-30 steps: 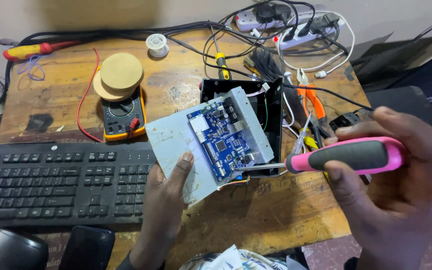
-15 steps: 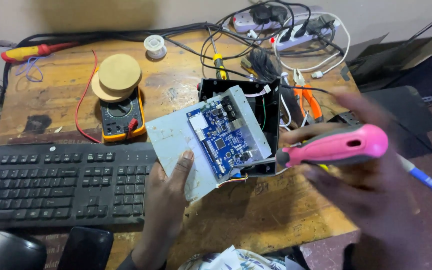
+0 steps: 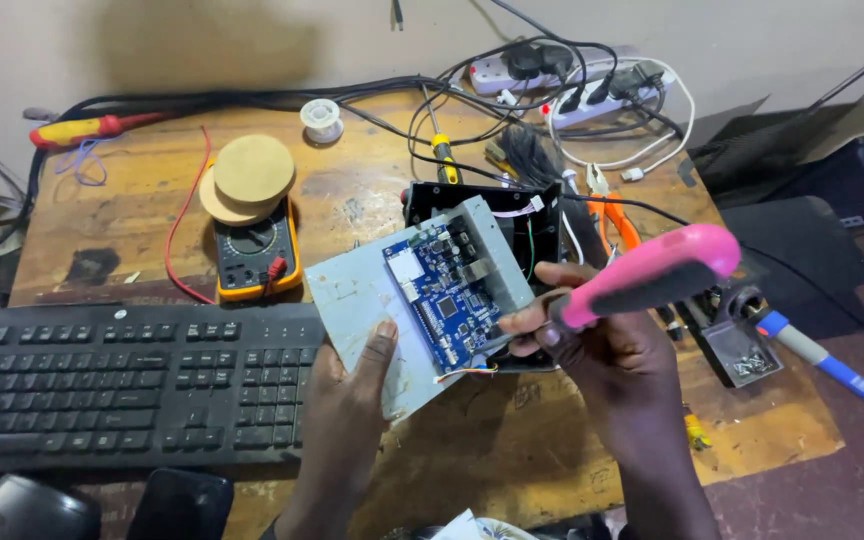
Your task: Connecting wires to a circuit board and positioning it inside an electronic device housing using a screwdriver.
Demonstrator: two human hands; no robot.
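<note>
L hand [image 3: 352, 375] pinches grey mounting plate [image 3: 372, 310] w/ blue circuit board [image 3: 444, 296]; R hand [image 3: 602, 345] fingers clamped on pink screwdriver [image 3: 647, 272] — tip slip could gouge traces; plate may tilt.

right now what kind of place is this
Most likely an electronics repair bench. The left hand steadies a metal plate carrying a blue circuit board, the right hand holds a pink-handled screwdriver, and a yellow multimeter and solder spool lie nearby.
</note>
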